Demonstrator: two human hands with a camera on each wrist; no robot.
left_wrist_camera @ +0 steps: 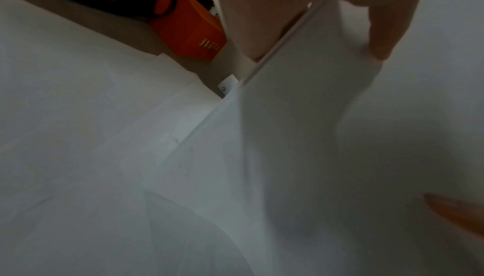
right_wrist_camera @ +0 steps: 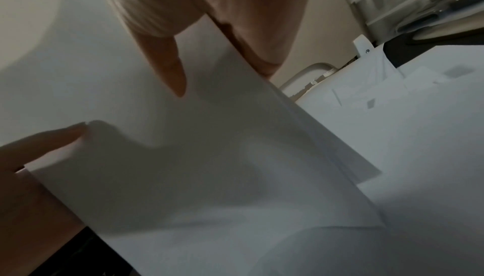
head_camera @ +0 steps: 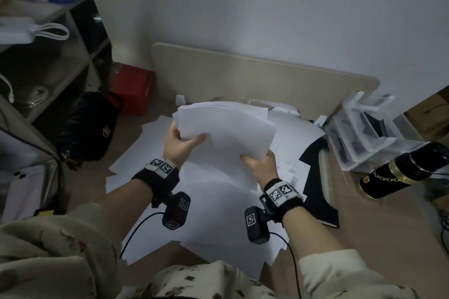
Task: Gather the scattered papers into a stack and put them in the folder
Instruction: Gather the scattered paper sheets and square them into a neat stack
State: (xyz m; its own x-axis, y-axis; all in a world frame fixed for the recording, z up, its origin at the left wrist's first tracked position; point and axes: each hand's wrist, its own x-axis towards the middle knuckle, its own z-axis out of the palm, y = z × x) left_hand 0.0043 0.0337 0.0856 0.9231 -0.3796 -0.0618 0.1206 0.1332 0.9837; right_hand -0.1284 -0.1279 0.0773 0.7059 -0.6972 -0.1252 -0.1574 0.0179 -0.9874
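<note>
A stack of white papers (head_camera: 226,126) is held up above the desk by both hands. My left hand (head_camera: 181,144) grips its left edge, thumb on top. My right hand (head_camera: 258,165) grips the near right corner. The left wrist view shows the stack's edge (left_wrist_camera: 277,53) pinched between thumb and fingers; the right wrist view shows the stack (right_wrist_camera: 209,146) from below with fingers around it. More loose white sheets (head_camera: 213,201) lie scattered on the desk under the hands. A black folder (head_camera: 318,177) lies flat to the right, partly covered by sheets.
A clear plastic organiser (head_camera: 364,128) and a black-and-gold bottle (head_camera: 401,172) sit at the right. A black bag (head_camera: 92,126) and a red box (head_camera: 133,90) are at the left near grey shelves (head_camera: 48,56). A beige board (head_camera: 255,77) leans against the wall behind.
</note>
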